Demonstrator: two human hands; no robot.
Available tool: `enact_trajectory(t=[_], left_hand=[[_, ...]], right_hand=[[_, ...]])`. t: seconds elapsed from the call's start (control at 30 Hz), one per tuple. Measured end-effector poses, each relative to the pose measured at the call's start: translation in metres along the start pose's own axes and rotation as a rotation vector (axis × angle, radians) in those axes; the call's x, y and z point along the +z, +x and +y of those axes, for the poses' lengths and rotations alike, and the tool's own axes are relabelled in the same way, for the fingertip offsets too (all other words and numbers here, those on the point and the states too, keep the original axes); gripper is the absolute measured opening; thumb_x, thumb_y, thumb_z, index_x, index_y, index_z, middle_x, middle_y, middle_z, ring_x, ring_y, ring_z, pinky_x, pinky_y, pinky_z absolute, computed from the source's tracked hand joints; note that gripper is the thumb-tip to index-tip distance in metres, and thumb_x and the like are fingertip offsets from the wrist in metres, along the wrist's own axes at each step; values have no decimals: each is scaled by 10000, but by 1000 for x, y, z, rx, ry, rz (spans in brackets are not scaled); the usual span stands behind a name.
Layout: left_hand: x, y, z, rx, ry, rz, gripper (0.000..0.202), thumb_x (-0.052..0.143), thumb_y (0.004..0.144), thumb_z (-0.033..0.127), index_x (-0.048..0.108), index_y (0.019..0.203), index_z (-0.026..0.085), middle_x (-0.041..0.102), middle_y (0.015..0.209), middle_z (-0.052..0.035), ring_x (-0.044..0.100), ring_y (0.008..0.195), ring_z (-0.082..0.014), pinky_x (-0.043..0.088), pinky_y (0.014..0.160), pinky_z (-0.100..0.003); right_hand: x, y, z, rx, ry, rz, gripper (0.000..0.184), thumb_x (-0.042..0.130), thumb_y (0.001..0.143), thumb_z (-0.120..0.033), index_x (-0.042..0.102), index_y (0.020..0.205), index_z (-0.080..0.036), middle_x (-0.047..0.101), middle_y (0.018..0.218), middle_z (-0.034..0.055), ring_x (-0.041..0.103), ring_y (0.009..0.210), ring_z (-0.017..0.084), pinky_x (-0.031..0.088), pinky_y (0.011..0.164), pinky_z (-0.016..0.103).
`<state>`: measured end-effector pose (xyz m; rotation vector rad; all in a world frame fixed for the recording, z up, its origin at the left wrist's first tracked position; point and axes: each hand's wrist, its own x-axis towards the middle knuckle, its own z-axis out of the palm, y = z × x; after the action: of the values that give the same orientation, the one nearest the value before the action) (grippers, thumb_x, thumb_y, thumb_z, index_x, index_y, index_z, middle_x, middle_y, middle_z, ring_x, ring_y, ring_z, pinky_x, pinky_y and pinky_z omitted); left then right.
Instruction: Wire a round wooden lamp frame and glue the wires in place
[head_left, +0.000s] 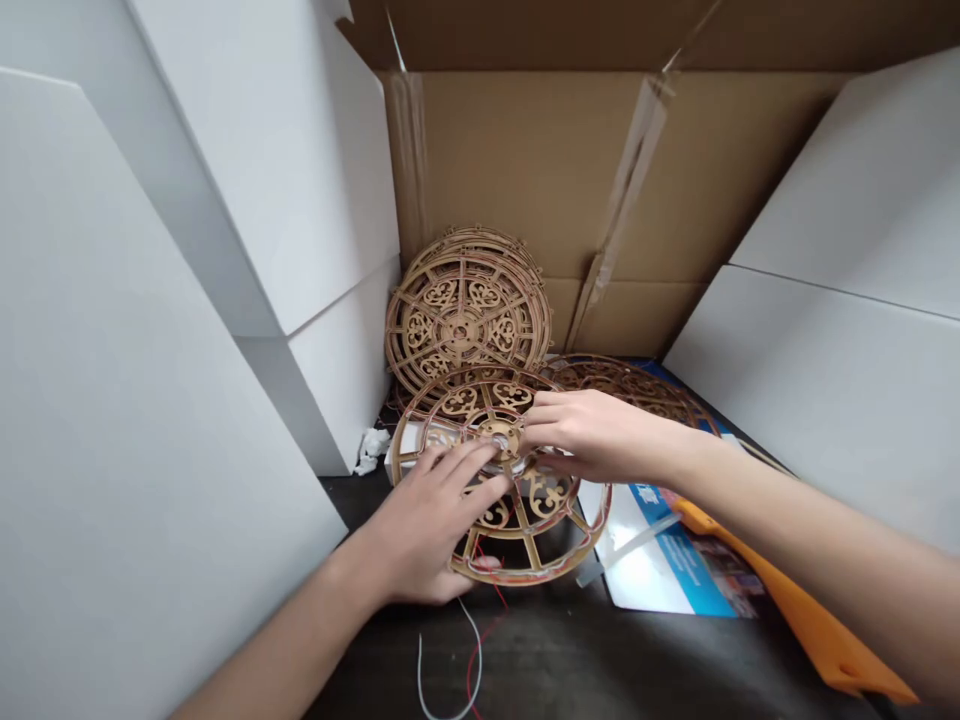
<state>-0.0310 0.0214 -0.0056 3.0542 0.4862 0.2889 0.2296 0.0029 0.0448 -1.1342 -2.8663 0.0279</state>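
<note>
White boxes: the plain walls of them (112,350) on the left, plus more boxes (847,400) on the right, totally hem in the workspace. Smooth, sharp-edged, and I can't see inside any.
Cardboard: big brown sheet (525,170) across the back, creased, with shiny tape down the seams.
Table: dark, dull top (360,650), sits low between the boxes.
Wheel in hand: round wooden wheel (499,430) over the table, tilted in front of the stack. Scrolly cutouts, flat spokes, reddish and whitish lines along the rim.
Stack: more of the same wheels (472,345), leaning up against the cardboard.
Brown pile: darker openwork pieces (622,380) behind the right wrist, partly blocked by it.
Glue gun: orange plastic (787,595), under the right forearm, so partly hidden. A clear stick (634,545) pokes out its end.
Leaflet: glossy blue and white (660,560), lying beneath that stick.
Left hand: fingers spread over the wheel, thumb by the near rim, so this hand (431,520) has it gripped.
Right hand: fingers bunched at the hub; can't tell what this one (574,432) is pinching, if anything.
Wires: thin red (495,625) and white (478,640), curling over the table's near side.
Tissue: crumpled white wad (370,450), tucked beside the left boxes.
</note>
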Motion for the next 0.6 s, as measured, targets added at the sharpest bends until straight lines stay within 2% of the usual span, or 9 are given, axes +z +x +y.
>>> enact_trajectory(t=[0.17,0.3,0.6], left_hand=[[-1,-1,2,-9,-3,-7,714,721,780,430,434,1386,183,326,1579,-207,306,1458,-374,281,1143,-569],[0,-3,2,-8,-5,-4,767,717,793,458,404,1439,188,325,1579,-206,303,1459,-379,263,1149,-583],[-1,-4,2,-17,-16,2,812,731,789,472,398,1469,176,377,1541,-208,329,1438,-398,274,1146,-584]], right_hand=[[-9,4,-1,14,38,-31,65,606,927,-149,657,914,-188,681,894,39,587,887,187,441,760,298],[-13,8,-8,57,59,-44,89,573,952,-164,659,967,-182,682,877,44,620,807,171,420,695,279],[-18,22,-11,18,57,-118,103,587,940,-134,679,947,-178,654,900,45,605,776,151,406,669,267]])
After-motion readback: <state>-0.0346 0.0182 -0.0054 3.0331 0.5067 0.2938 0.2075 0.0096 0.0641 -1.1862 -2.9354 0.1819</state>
